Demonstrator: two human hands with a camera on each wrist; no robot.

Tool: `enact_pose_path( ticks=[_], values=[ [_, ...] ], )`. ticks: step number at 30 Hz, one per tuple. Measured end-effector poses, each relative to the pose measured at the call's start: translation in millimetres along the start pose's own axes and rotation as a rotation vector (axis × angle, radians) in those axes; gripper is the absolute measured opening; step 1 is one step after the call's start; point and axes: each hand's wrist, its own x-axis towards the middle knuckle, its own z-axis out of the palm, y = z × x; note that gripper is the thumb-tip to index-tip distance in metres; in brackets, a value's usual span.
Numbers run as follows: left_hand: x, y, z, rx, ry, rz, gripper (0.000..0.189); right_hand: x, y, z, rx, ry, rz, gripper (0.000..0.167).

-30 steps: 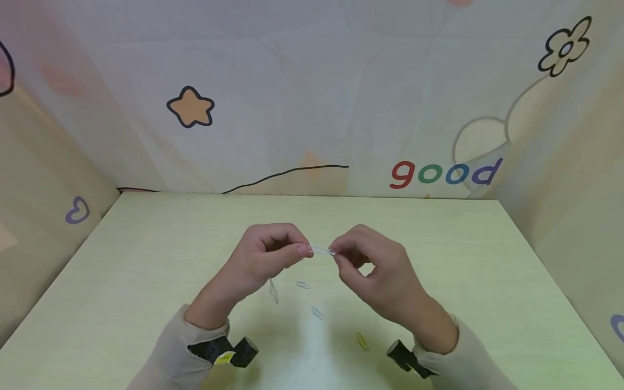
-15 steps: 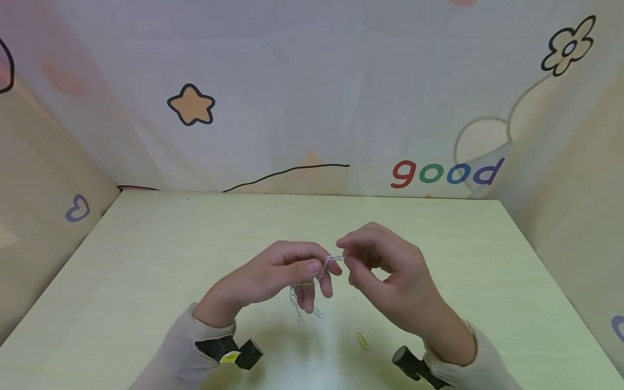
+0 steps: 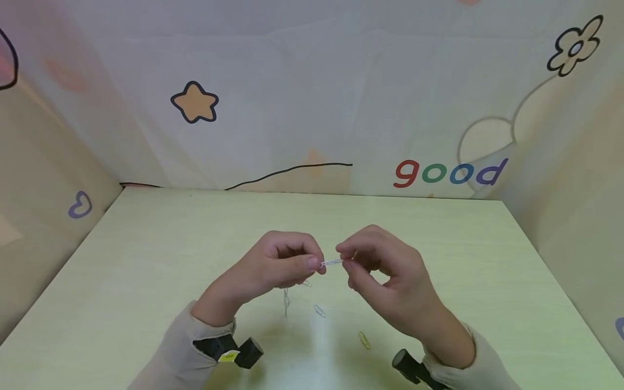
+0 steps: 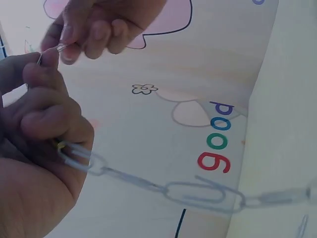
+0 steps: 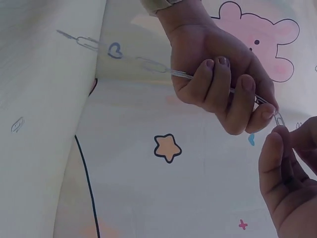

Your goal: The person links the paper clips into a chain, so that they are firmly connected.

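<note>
Above the pale desk (image 3: 185, 233), your left fingers (image 3: 312, 264) and right fingers (image 3: 352, 269) pinch a whitish looped-wire clip (image 3: 332, 262); slackening could drop it.

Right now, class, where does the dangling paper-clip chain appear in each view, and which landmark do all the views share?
Head: the paper-clip chain hangs just below the left hand, low and slightly left of centre.
Left wrist: the paper-clip chain runs from the lower left to the right edge.
Right wrist: the paper-clip chain slants from the upper left into the left hand.
Shared landmark: the left hand.
</note>
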Motion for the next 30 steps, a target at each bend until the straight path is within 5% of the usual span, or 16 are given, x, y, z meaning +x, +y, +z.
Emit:
enact_pose_path(
  ticks=[5, 9, 12, 15, 19, 30],
  values=[
    [-4.6, 8.4, -10.3, 0.048, 0.103, 0.020, 0.015, -3.2, 11, -2, -0.101, -0.073, 0.177, 0.026],
    [-7.9, 10.2, -17.5, 0.046, 0.136, 0.054, 0.015, -8.2, 32, 1, -0.200, -0.365, 0.395, 0.019],
    [-10.0, 9.6, -20.1, 0.043, 0.149, 0.051, 0.020, -15.6, 52, 10, -0.235, -0.607, 0.491, 0.017],
    [-11.3, 10.2, -21.5, 0.048, 0.163, 0.041, 0.024, -25.6, 70, 23, -0.265, -0.763, 0.528, 0.019],
    [-10.5, 13.1, -24.1, 0.072, 0.182, 0.050, 0.025, -34.6, 84, 37, -0.342, -0.827, 0.520, 0.023],
    [-9.6, 14.0, -27.1, 0.065, 0.186, 0.043, 0.022, -43.8, 90, 46, -0.469, -0.829, 0.495, 0.017]
  ],
)
